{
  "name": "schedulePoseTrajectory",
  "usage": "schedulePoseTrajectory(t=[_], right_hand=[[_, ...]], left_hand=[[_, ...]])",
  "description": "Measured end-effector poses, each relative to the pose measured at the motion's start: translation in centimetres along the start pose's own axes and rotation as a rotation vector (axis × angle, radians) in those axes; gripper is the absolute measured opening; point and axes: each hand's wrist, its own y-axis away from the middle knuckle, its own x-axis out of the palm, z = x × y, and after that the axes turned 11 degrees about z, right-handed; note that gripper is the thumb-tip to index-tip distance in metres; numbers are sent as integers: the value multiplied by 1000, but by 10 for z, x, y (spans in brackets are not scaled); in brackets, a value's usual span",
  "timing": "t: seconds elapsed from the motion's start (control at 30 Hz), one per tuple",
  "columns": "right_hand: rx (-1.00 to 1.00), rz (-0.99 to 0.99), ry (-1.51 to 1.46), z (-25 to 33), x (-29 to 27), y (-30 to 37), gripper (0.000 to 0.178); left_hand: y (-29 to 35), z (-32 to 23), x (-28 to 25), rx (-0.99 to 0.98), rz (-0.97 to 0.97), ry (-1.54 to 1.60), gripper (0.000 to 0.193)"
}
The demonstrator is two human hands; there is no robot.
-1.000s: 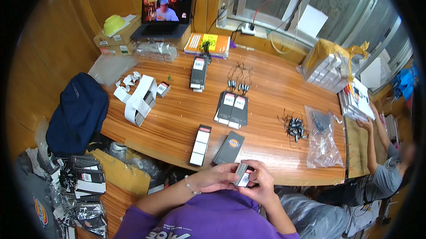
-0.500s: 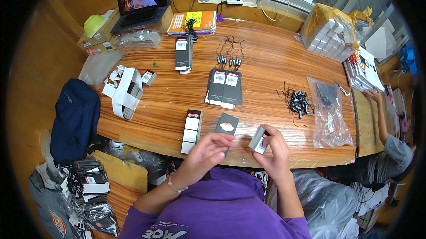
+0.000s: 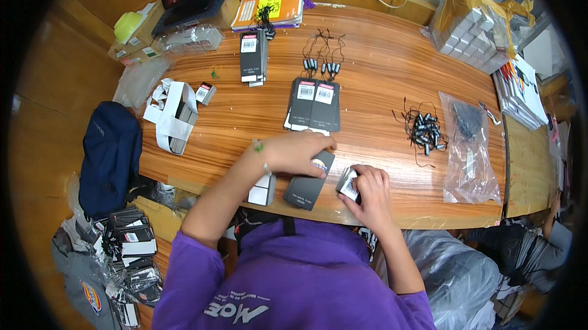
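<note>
My left hand (image 3: 301, 153) reaches over the near edge of the table, its fingers and thumb closed on the upper end of a dark grey hang tag (image 3: 304, 192). The tag lies slanted, partly hidden by the hand. To its right, my right hand (image 3: 372, 195) grips a small stack of cards (image 3: 348, 183) with a white label on top. Left of the dark tag, partly under my left wrist, is a stack of white-panelled tags (image 3: 260, 190). Beyond my left hand, dark tags with barcode labels (image 3: 312, 106) lie in two columns.
Black strings with small cylinders (image 3: 323, 68) lie behind the tags, and a tangled pile of them (image 3: 425, 133) is at right. Beside it rests a clear plastic bag (image 3: 468, 171). A taller tag stack (image 3: 252, 63) and a white paper-wrapped bundle (image 3: 171, 112) stand at left.
My left hand has moved forward from above the table edge onto the dark tag. My right hand has shifted slightly and lowered the card stack towards the table. The view has shifted a little.
</note>
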Motion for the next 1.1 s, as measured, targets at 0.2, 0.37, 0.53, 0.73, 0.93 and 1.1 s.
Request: schedulePoseTrajectory(t=[0.2,0.37,0.53,0.73,0.93,1.1], right_hand=[[8,85,-76,-4,-3,1,32],[26,-45,-349,-12,-2,2,35],[133,-91,-283,-12,-3,-2,38],[130,-104,-227,-13,2,-2,34],[216,-239,-509,-15,1,4,25],[272,-358,-902,-6,-8,11,13]], left_hand=[[11,-3,8,-131,28,3,49],[37,-27,23,-229,-156,-69,53],[51,-18,24,-163,-300,-193,56],[48,-18,32,-85,-507,-317,55],[60,-38,27,-213,-347,667,37],[56,-32,48,98,-567,951,26]])
